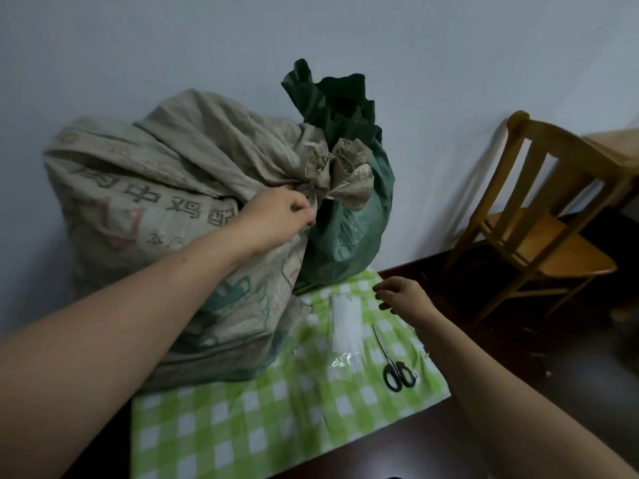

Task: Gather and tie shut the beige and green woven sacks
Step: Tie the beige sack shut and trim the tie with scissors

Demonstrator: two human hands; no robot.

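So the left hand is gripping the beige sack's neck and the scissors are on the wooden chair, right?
Not quite. The left hand does grip the beige sack at its gathered neck, but the scissors lie on the green checked cloth, not on the wooden chair. The head view shows this.

Your left grip (276,214) pinches the beige sack (155,209) at its gathered neck, where pale strands wrap it. The green sack (349,229) stands touching the beige sack's right side, its mouth loose and rising above that neck. Both rest on a green checked cloth (276,409). Right of the beige sack's base, your right grip (404,299) hovers over the cloth, fingers loosely curled, nothing visibly held. Scissors (397,369) lie nearer you, beside a clear packet of white strips (345,326). A wooden chair (539,219) stands well right of the beige sack.
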